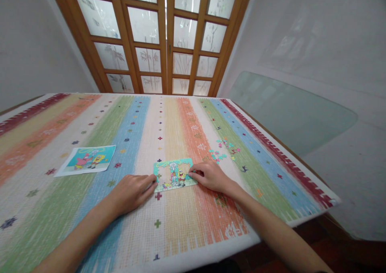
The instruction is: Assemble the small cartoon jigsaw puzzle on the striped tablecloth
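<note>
A partly assembled jigsaw puzzle with cartoon figures and a teal border lies flat on the table in front of me. Bare gaps show left and right of its middle figures. My left hand has its fingers closed together at the puzzle's left edge, gripping it there. At the right side, my right hand is pinched over the inner border, on what looks like a small puzzle piece mostly hidden by the fingertips. Several loose puzzle pieces are scattered beyond my right hand, mainly teal with some pink and yellow.
A printed reference picture of the cartoon figures lies to the left. The striped tablecloth covers the table, whose near edge runs below my forearms. A pale glass panel leans at the right wall, and wooden glazed doors stand behind.
</note>
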`<state>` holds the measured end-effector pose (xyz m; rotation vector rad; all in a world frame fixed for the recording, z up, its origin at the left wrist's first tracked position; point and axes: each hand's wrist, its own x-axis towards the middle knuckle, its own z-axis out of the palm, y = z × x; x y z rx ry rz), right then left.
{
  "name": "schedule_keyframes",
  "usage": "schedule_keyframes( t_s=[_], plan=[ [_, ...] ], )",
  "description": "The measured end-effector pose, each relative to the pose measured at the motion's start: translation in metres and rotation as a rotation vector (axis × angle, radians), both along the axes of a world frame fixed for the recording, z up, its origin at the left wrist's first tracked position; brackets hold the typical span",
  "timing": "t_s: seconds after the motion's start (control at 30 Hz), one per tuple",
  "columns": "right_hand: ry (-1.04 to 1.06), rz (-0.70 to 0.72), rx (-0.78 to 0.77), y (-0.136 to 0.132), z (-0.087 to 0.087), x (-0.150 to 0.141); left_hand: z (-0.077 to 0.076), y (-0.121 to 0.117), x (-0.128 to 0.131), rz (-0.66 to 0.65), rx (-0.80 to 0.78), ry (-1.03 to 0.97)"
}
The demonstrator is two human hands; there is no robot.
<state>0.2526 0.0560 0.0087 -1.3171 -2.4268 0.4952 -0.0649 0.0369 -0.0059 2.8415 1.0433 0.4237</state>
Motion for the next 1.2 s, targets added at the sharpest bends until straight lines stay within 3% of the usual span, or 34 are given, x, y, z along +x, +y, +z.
schedule_keyframes(
  t_s=[0.07, 0.23, 0.4, 0.63, 1.2],
  plan=[
    [-0.026, -0.066, 0.056, 0.006, 0.006, 0.010, 0.001, 0.000, 0.001, 0.003, 0.006, 0.010],
    [-0.234, -0.430, 0.127, 0.026, 0.026, 0.062, 0.004, 0.000, 0.002, 0.013, 0.007, 0.021],
    [-0.470, -0.634, -0.047, 0.034, 0.030, 0.110, 0.001, 0.000, 0.001, 0.019, -0.015, 0.016],
    [-0.450, -0.568, -0.134, 0.039, 0.023, 0.128, 0.000, 0.001, 0.001, 0.014, 0.001, 0.023],
    [-0.119, -0.553, -0.173, 0.047, 0.017, 0.124, -0.001, 0.001, 0.000, 0.039, -0.033, 0.044]
  ],
)
